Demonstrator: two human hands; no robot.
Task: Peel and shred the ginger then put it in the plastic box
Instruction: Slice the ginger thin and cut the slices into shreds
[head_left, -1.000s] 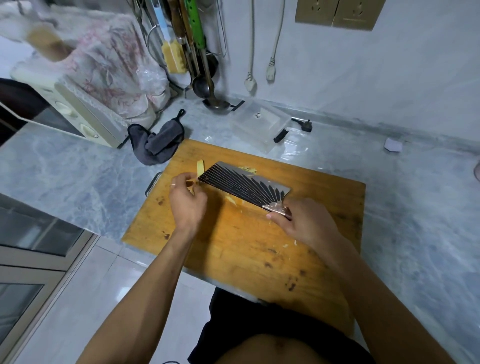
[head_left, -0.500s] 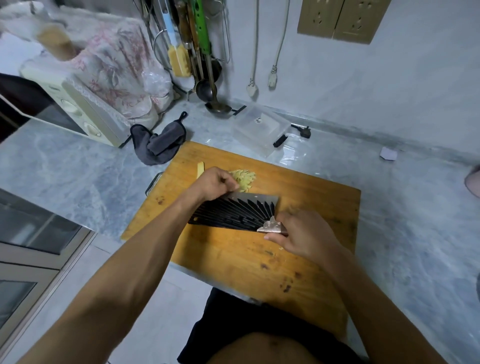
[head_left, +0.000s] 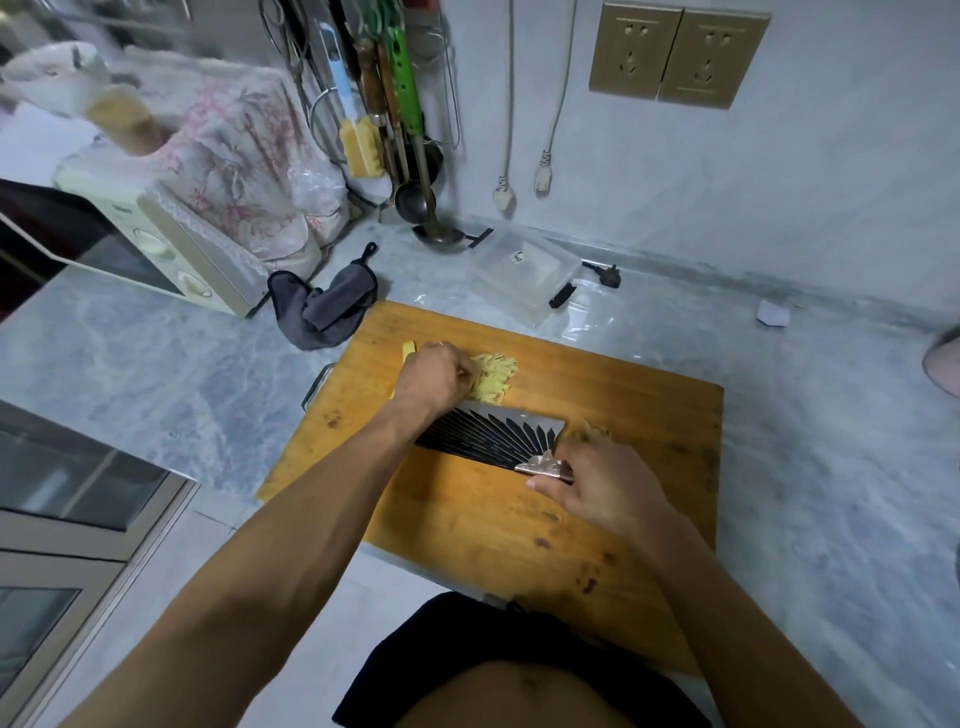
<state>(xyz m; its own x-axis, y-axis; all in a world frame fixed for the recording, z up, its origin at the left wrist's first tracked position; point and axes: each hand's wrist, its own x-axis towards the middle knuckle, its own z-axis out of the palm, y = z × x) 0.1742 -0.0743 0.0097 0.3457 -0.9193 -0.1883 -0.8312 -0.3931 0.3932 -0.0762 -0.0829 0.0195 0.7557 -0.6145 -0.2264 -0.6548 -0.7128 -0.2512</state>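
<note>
Currently the left hand (head_left: 434, 375) is curled over the shredded ginger (head_left: 494, 375) pile at the far side of the cutting board (head_left: 649, 415). Right hand (head_left: 597, 486) grips the cleaver (head_left: 493, 435) handle, blade lying flat on the board just beside the pile. Plastic box (head_left: 524, 270) sits beyond the board on the tabletop (head_left: 156, 353).

Ginger shreds (head_left: 493, 376) lie on the board (head_left: 649, 410), behind the cleaver (head_left: 488, 434); the box (head_left: 522, 273) sits behind the board (cloth (head_left: 324, 306) to its left).
</note>
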